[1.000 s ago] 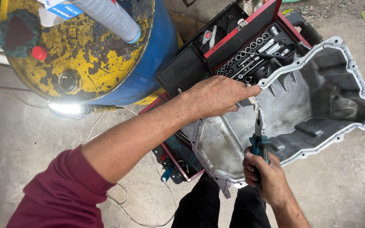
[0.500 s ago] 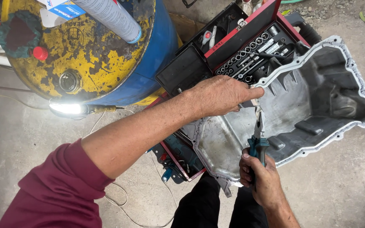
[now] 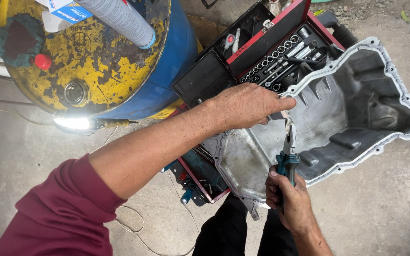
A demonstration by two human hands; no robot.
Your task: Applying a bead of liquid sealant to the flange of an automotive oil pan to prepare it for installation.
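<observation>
The right hand (image 3: 288, 201) grips the teal handles of a pair of pliers (image 3: 288, 149), whose nose points up to a small metal piece (image 3: 280, 115) pinched under the left hand (image 3: 245, 105). Both meet over the grey cast oil pan (image 3: 357, 118), just below the socket set case (image 3: 281, 52). The step looks like working that piece with the pliers; next calls for a steady squeeze.

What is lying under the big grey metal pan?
Under the metal pan lies an open red tool case with a socket set; its lower part holds blue-handled tools. The pan covers the middle of the case.
</observation>
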